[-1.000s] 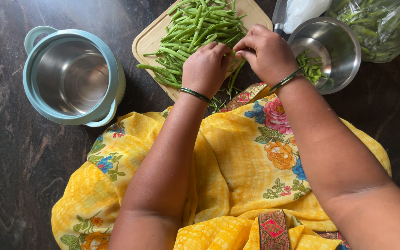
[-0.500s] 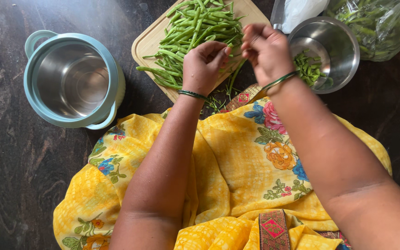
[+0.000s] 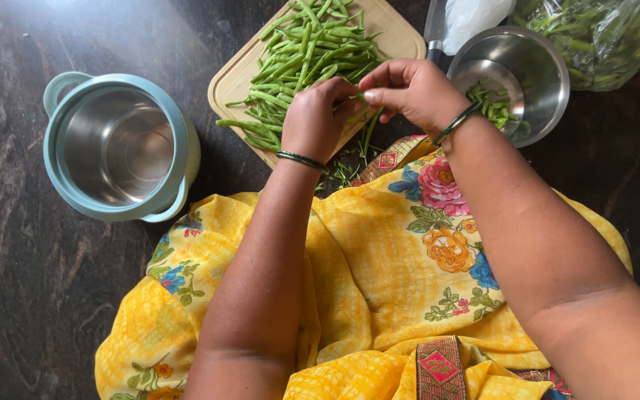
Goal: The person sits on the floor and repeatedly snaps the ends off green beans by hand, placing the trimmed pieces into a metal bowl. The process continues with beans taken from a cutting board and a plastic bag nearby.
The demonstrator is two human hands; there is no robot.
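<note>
Green bean pod [image 3: 357,97] pinched between my two hands.
My left hand [image 3: 318,118] and right hand [image 3: 409,92] both grip it; steel bowl [image 3: 550,67] at two o'clock.

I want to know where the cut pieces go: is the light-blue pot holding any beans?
No, the pot shows only its bare steel inside, while the cut pieces lie in the steel bowl.

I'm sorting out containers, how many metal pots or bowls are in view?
2: a blue-rimmed steel pot at left on the dark floor, and a steel bowl upper right holding cut beans. No others show.
</note>
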